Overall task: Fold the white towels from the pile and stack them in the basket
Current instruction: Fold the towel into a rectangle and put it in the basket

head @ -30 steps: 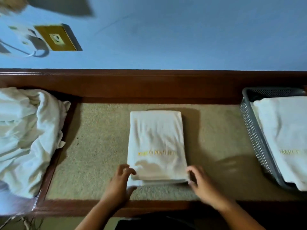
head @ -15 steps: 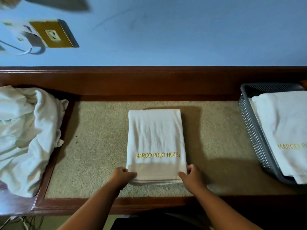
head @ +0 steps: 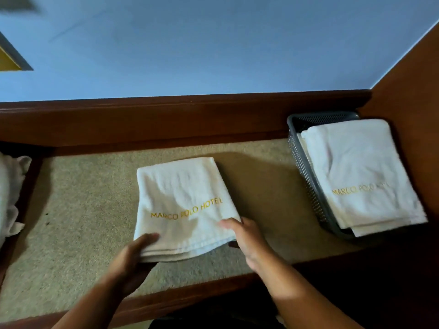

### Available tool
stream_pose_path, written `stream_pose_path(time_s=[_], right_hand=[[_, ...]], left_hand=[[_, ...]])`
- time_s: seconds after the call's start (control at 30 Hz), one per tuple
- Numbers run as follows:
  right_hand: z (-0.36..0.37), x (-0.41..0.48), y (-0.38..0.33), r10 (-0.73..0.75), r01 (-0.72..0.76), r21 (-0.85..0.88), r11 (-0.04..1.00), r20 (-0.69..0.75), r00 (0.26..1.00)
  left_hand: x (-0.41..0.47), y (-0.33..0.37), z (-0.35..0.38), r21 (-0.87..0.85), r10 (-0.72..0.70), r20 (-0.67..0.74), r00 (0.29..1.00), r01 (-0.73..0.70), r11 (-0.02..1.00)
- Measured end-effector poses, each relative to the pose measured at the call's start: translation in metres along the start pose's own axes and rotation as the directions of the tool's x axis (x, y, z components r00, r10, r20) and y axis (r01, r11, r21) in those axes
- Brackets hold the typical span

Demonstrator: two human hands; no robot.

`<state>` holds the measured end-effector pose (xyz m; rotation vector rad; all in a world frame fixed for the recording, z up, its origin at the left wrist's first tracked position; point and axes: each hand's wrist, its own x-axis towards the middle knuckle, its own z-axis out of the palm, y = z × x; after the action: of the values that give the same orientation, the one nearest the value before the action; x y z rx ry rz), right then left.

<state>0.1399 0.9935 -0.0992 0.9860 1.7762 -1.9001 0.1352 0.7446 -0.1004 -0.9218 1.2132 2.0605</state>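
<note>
A folded white towel (head: 183, 200) with gold "MARCO POLO HOTEL" lettering is lifted at its near edge above the beige tabletop (head: 78, 210). My left hand (head: 133, 260) grips its near left corner, thumb on top and fingers underneath. My right hand (head: 244, 236) grips its near right corner the same way. At the right stands a grey mesh basket (head: 306, 169) holding a stack of folded white towels (head: 358, 172). The pile of unfolded white towels (head: 9, 193) shows only at the left frame edge.
A dark wooden ledge (head: 166, 119) runs along the back of the table below a blue wall. A wooden panel (head: 413, 96) rises right behind the basket. A wooden rim (head: 180, 298) borders the table's near edge.
Both hands have taken hold of the folded towel's near corners and raised it, tilting it toward the right. The view has swung right, so the basket sits further in frame.
</note>
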Motion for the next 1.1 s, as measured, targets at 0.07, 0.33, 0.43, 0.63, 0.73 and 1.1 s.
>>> stream_pose_path(time_s=[0.07, 0.33, 0.43, 0.63, 0.73, 1.1], right_hand=[[-0.026, -0.010, -0.022, 0.016, -0.018, 0.150, 0.989, 0.013, 1.000], [-0.176, -0.057, -0.119, -0.103, 0.055, 0.519, 0.853, 0.064, 0.993], [-0.235, -0.069, -0.165, -0.288, 0.236, 0.573, 0.785, 0.000, 0.958], [-0.347, -0.101, -0.229, -0.568, 0.548, 0.686, 0.479, -0.234, 0.789], [-0.393, -0.084, -0.215, -0.511, 0.595, 0.672, 0.441, -0.357, 0.782], [-0.453, 0.065, -0.010, 0.024, 0.378, 0.579, 0.723, -0.567, 0.823]], left_hand=[[-0.025, 0.007, 0.037, -0.114, 0.013, 0.071, 0.997, -0.005, 0.994], [-0.084, -0.001, 0.210, -0.149, 0.190, 0.271, 0.944, -0.154, 0.977], [-0.098, 0.003, 0.288, -0.121, 0.320, 0.376, 0.870, -0.296, 0.948], [-0.116, -0.009, 0.419, -0.227, 0.460, 0.665, 0.588, -0.427, 0.875], [-0.096, -0.049, 0.461, -0.160, 0.371, 0.699, 0.611, -0.373, 0.914], [0.035, -0.217, 0.435, 0.447, -0.063, 0.316, 0.947, -0.090, 0.890]])
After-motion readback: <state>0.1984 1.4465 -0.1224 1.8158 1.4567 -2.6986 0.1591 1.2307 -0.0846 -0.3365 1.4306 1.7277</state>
